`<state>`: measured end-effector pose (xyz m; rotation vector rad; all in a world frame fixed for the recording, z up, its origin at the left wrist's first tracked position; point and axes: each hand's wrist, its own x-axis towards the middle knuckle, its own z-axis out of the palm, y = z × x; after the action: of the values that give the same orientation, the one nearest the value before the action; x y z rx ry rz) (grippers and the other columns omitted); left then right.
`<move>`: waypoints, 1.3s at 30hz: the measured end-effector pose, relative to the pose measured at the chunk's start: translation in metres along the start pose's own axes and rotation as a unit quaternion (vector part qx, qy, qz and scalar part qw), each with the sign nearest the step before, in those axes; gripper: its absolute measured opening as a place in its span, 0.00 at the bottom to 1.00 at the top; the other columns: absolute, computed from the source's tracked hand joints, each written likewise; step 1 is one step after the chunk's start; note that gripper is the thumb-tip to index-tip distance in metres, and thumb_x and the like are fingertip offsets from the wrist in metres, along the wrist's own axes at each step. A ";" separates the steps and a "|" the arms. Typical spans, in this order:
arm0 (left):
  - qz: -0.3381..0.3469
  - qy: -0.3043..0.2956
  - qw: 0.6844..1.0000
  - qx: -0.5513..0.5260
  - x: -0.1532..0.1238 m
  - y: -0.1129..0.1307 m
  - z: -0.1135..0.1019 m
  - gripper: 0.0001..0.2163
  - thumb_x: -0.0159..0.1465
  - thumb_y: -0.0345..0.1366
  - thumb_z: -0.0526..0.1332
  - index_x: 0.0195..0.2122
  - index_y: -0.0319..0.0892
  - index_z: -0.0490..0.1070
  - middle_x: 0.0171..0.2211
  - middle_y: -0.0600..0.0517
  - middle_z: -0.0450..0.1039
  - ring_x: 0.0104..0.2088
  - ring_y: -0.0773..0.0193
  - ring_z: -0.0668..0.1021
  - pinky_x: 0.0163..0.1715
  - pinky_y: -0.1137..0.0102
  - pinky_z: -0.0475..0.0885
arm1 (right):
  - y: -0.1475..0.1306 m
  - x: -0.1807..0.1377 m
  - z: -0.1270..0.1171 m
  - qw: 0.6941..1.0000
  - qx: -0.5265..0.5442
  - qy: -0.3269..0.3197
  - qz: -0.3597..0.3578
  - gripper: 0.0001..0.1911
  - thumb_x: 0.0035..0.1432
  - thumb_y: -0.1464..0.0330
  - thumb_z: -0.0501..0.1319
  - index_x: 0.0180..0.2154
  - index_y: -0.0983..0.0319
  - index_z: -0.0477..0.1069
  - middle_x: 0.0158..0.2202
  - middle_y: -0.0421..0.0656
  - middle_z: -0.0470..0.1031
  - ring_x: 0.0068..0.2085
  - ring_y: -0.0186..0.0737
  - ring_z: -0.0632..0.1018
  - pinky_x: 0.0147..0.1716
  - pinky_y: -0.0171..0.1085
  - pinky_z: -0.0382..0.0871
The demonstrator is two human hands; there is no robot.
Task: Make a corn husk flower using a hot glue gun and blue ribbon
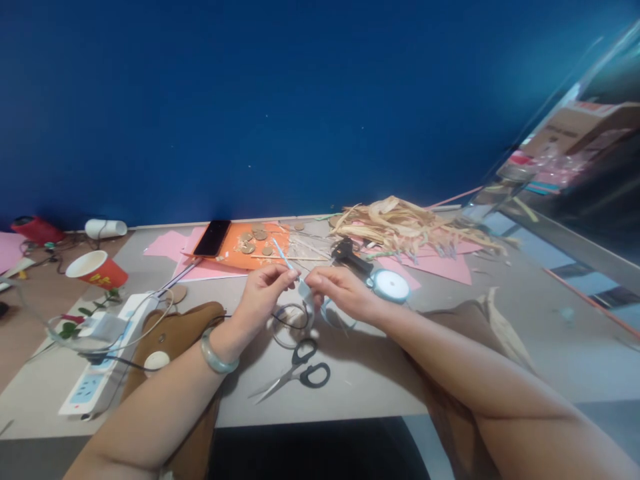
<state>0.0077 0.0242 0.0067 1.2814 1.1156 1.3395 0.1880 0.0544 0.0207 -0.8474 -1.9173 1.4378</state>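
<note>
Above the near middle of the table, my left hand pinches a thin light blue ribbon, whose narrow end sticks up past the fingertips. Fingers closed, my right hand grips the same ribbon close by; a wider piece shows between the hands. A loop of ribbon hangs below my right hand, near a light blue ribbon spool. Black-handled scissors lie partly spread on the table below my hands. Behind them is a coiled cable, partly hidden. The fingertips of my right hand are hard to see.
A power strip with cables and a paper cup stand left. A phone, orange sheet and round discs lie behind. Dried husks and a black tool, perhaps a glue gun, are right. A blue panel rises behind.
</note>
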 end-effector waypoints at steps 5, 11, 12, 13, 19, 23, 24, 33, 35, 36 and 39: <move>0.001 -0.019 1.000 0.001 -0.001 -0.001 0.002 0.13 0.58 0.45 0.65 0.24 0.41 0.73 0.22 0.53 0.70 0.27 0.66 0.71 0.31 0.71 0.67 | 0.003 -0.001 0.001 0.999 -0.011 0.030 -0.018 0.18 0.55 0.54 0.63 0.29 0.64 0.70 0.25 0.42 0.76 0.25 0.33 0.75 0.27 0.32 0.70; -0.017 -0.041 0.998 -0.039 -0.002 -0.002 0.001 0.12 0.60 0.44 0.63 0.27 0.40 0.74 0.23 0.53 0.70 0.27 0.67 0.71 0.33 0.71 0.66 | 0.003 0.000 -0.001 0.999 0.046 -0.005 0.000 0.18 0.60 0.55 0.59 0.30 0.64 0.68 0.24 0.41 0.76 0.20 0.31 0.74 0.22 0.31 0.69; -0.018 -0.043 0.998 -0.039 -0.002 -0.002 0.001 0.11 0.59 0.43 0.63 0.28 0.40 0.74 0.23 0.53 0.71 0.27 0.67 0.71 0.33 0.71 0.66 | 0.002 -0.001 0.000 0.999 0.049 -0.006 0.007 0.18 0.60 0.55 0.59 0.30 0.64 0.68 0.22 0.40 0.76 0.19 0.31 0.74 0.20 0.30 0.68; -0.017 -0.041 0.998 -0.038 -0.002 -0.002 0.001 0.11 0.59 0.43 0.64 0.28 0.40 0.75 0.23 0.53 0.71 0.27 0.67 0.71 0.33 0.71 0.66 | 0.002 -0.001 0.000 0.999 0.052 -0.008 0.014 0.18 0.59 0.55 0.59 0.30 0.64 0.67 0.21 0.40 0.75 0.18 0.31 0.74 0.20 0.30 0.67; -0.029 -0.026 0.998 -0.041 -0.002 -0.004 0.001 0.12 0.57 0.43 0.66 0.24 0.39 0.76 0.21 0.52 0.72 0.26 0.67 0.72 0.33 0.70 0.66 | 0.000 0.000 0.002 0.998 0.041 0.000 0.055 0.16 0.59 0.56 0.59 0.30 0.63 0.66 0.18 0.37 0.73 0.15 0.29 0.71 0.16 0.28 0.64; -0.057 -0.046 0.990 -0.124 -0.001 -0.002 0.001 0.11 0.57 0.43 0.67 0.28 0.38 0.79 0.22 0.50 0.74 0.28 0.66 0.73 0.35 0.70 0.67 | -0.003 0.000 -0.002 0.998 0.028 0.025 0.044 0.16 0.59 0.57 0.59 0.30 0.63 0.66 0.19 0.37 0.73 0.17 0.28 0.72 0.18 0.27 0.65; -0.068 -0.051 0.985 -0.149 -0.001 -0.001 0.001 0.12 0.56 0.43 0.67 0.29 0.38 0.79 0.23 0.50 0.74 0.28 0.66 0.73 0.35 0.70 0.67 | -0.004 0.000 -0.003 0.998 0.029 0.020 0.043 0.16 0.59 0.56 0.60 0.30 0.63 0.66 0.19 0.38 0.74 0.17 0.28 0.72 0.18 0.28 0.65; -0.059 -0.046 0.991 -0.106 -0.002 0.002 0.004 0.13 0.59 0.43 0.65 0.32 0.37 0.77 0.20 0.52 0.71 0.24 0.69 0.71 0.30 0.72 0.65 | 0.007 0.003 -0.008 0.992 -0.045 0.105 -0.056 0.16 0.50 0.61 0.68 0.37 0.63 0.69 0.35 0.45 0.77 0.34 0.37 0.78 0.34 0.37 0.73; -0.061 -0.027 0.994 -0.083 -0.001 0.002 0.003 0.13 0.60 0.44 0.64 0.30 0.37 0.76 0.21 0.52 0.72 0.22 0.70 0.70 0.28 0.72 0.64 | 0.008 0.004 -0.009 0.977 -0.097 0.162 -0.105 0.13 0.53 0.63 0.65 0.40 0.63 0.70 0.41 0.47 0.76 0.41 0.39 0.77 0.41 0.39 0.72; -0.058 -0.015 0.995 -0.079 -0.001 0.002 0.003 0.13 0.60 0.44 0.64 0.29 0.37 0.75 0.22 0.52 0.73 0.22 0.70 0.70 0.28 0.72 0.64 | 0.007 0.004 -0.010 0.969 -0.115 0.184 -0.116 0.11 0.56 0.64 0.63 0.38 0.63 0.71 0.39 0.47 0.75 0.41 0.39 0.76 0.42 0.39 0.70; -0.043 0.008 0.996 -0.073 0.000 0.002 0.001 0.13 0.61 0.44 0.62 0.27 0.38 0.74 0.21 0.53 0.72 0.22 0.71 0.70 0.28 0.72 0.64 | 0.005 0.004 -0.011 0.963 -0.124 0.217 -0.104 0.15 0.62 0.60 0.56 0.29 0.64 0.70 0.28 0.43 0.73 0.32 0.36 0.73 0.34 0.36 0.68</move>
<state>0.0087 0.0238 0.0083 1.1067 1.0512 1.3442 0.1949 0.0654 0.0186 -0.9493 -1.7981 0.8169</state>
